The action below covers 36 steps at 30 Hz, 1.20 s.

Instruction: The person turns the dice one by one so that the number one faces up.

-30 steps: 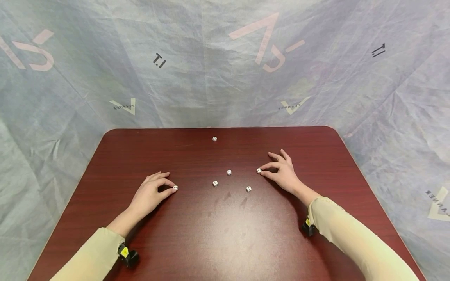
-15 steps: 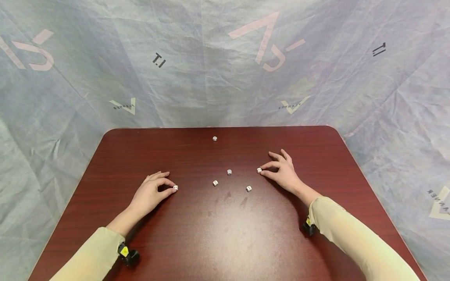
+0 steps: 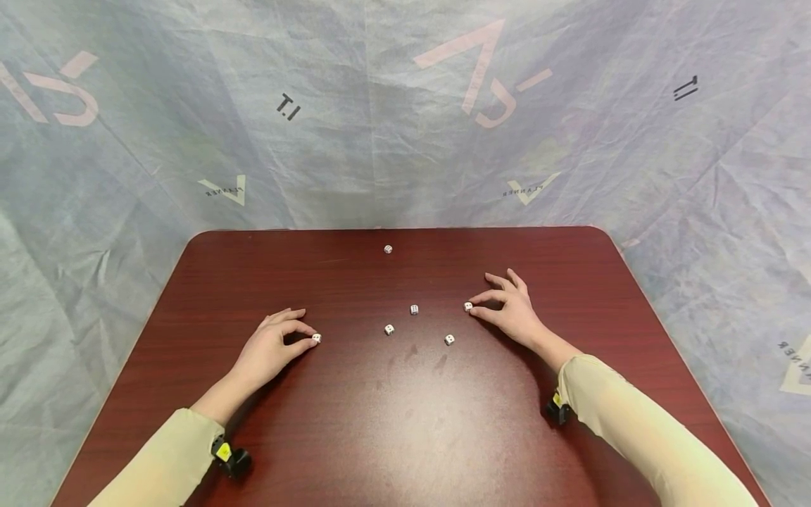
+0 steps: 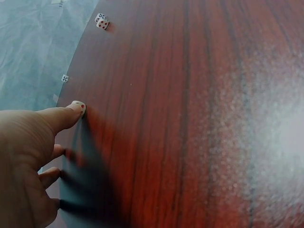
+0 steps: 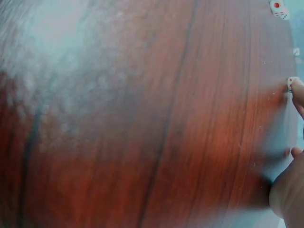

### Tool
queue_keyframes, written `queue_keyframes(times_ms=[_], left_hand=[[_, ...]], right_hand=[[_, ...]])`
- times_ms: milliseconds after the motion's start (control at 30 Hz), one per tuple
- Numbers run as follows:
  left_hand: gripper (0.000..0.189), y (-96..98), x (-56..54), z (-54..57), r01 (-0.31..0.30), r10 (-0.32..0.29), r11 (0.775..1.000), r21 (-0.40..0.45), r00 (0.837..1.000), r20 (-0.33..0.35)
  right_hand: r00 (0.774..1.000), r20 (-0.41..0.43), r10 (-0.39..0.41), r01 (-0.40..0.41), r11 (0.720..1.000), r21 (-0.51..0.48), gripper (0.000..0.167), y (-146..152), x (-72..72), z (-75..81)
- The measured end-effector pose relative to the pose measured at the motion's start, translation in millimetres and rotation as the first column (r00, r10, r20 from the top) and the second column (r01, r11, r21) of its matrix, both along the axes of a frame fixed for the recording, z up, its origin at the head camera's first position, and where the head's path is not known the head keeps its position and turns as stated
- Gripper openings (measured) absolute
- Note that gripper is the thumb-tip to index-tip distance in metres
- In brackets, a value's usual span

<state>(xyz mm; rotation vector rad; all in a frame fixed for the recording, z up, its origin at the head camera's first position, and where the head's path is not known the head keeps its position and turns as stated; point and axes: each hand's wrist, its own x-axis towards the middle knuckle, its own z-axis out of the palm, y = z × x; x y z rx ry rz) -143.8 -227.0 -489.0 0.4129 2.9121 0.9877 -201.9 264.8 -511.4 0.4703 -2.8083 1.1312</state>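
Note:
Between thumb and index finger, my left hand (image 3: 269, 350) pinches a small white die (image 3: 317, 339) at the table's left-centre. That die (image 4: 81, 108) shows at the thumb tip in the left wrist view. My right hand (image 3: 514, 314) pinches another white die (image 3: 468, 307) on the right side, its other fingers spread. In the right wrist view only part of this hand (image 5: 289, 187) shows, with the die (image 5: 290, 84) at the right edge. Between the hands lie three dice: one near the middle (image 3: 415, 310), one lower left (image 3: 389, 329) and one lower right (image 3: 450, 340).
One more die (image 3: 388, 249) sits near the far edge of the reddish-brown table (image 3: 317, 422). Pale printed cloth (image 3: 374, 127) hangs behind the table and along both sides. Each wrist carries a small black camera, such as the left one (image 3: 237, 463).
Both hands stay in place with their dice pinched. The whole head view has shifted very slightly; the loose dice lie as before.

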Motion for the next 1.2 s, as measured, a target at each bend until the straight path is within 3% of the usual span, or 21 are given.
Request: queue_keyframes(times_ms=[367, 733, 1200], left_hand=[[0.011, -2.1, 0.3, -3.7, -0.007, 0.007, 1.0, 0.008, 1.0, 0.004], [0.01, -1.6, 0.4, -4.5, -0.004, 0.004, 1.0, 0.004, 1.0, -0.01], [0.01, -1.7, 1.4, -4.7, -0.01, 0.01, 1.0, 0.024, 1.0, -0.003]], right_hand=[[1.0, 0.011, 0.001, -0.001, 1.0, -0.011, 0.022, 0, 0.6, 3.1], [1.0, 0.024, 0.02, -0.021, 0.999, 0.039, 0.024, -3, -0.4, 13.0], [0.998, 0.051, 0.024, -0.028, 0.997, 0.078, 0.021, -4, -2.7, 14.3]])
